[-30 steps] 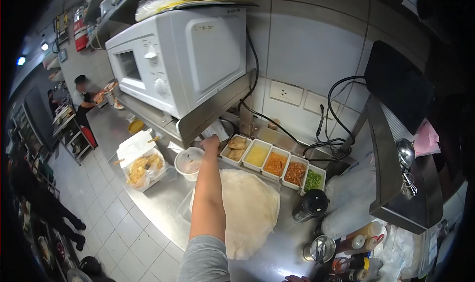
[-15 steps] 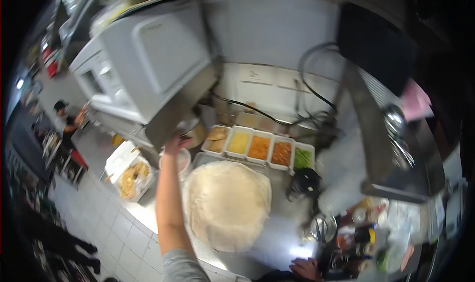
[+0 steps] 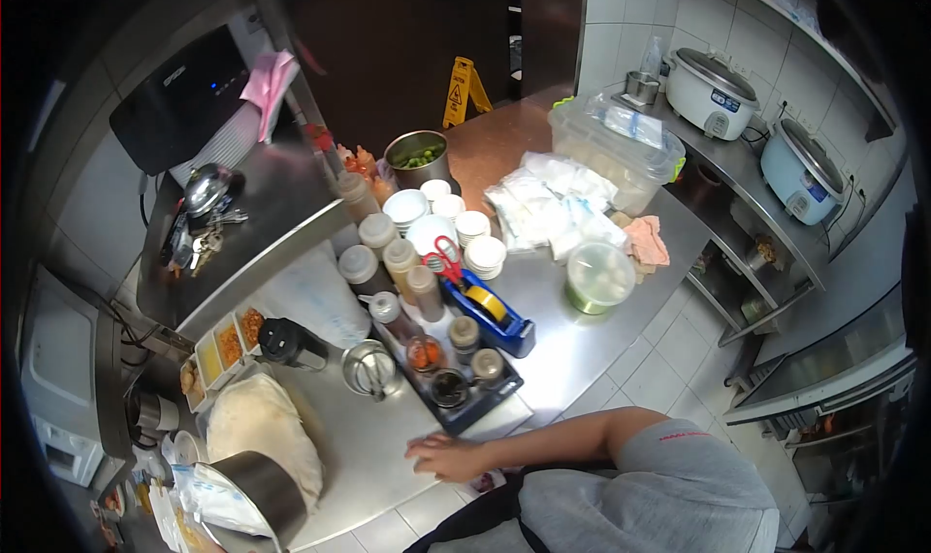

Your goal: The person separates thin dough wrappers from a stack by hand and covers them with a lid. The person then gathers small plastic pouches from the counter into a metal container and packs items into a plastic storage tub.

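Note:
My right hand (image 3: 446,458) rests on the steel counter's near edge, fingers spread and holding nothing. A deep metal pot (image 3: 276,495) lined with a plastic bag is raised and tilted at the lower left. My left hand appears to hold it, though the pot and frame edge hide nearly all of its fingers. Beside the pot lies a stack of pale, thin flatbreads (image 3: 257,422). Beyond it, small white trays (image 3: 218,352) hold fillings. A steel bowl with tongs (image 3: 369,369) and a black-topped container (image 3: 289,344) stand nearer the middle.
A black rack (image 3: 482,408) carries bottles and jars beside a blue tape dispenser (image 3: 495,320). Stacked white cups, packets (image 3: 553,204) and a lidded tub (image 3: 599,278) stand farther right. Rice cookers (image 3: 713,93) line the right wall; a yellow floor sign (image 3: 464,93) stands beyond.
My view has swung to the right. My left arm, earlier reaching under the shelf beyond the flatbreads, has drawn back, and the metal pot now shows near me. My right hand stays on the counter.

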A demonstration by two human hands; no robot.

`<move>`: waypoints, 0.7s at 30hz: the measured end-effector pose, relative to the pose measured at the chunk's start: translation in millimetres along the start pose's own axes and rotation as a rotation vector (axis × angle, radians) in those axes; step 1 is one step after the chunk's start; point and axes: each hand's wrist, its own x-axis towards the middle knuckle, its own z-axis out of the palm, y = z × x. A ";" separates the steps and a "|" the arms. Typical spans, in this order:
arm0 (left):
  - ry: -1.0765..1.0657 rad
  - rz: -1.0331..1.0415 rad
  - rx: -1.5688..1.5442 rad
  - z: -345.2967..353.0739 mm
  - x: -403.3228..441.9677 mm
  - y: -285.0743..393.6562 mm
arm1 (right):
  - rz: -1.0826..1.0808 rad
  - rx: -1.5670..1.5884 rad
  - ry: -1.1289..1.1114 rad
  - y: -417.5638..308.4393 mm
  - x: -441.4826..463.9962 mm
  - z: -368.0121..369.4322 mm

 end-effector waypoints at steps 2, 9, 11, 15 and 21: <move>-0.071 0.127 0.127 11.1 -53.7 6.3 | 0.010 0.373 -0.418 -22.4 -24.7 -31.3; -0.753 -0.126 -0.220 171.5 -221.2 -24.1 | 0.327 0.048 0.648 43.5 -237.4 -194.1; -0.906 -0.234 -0.079 222.7 -251.8 -56.9 | 0.532 -0.340 0.857 72.9 -292.6 -237.7; -1.139 -0.334 -0.072 309.7 -320.8 -80.6 | 0.927 0.724 0.889 130.5 -343.9 -268.2; -1.125 0.200 0.133 370.9 -358.4 -167.5 | 0.935 1.107 0.683 164.5 -321.6 -271.6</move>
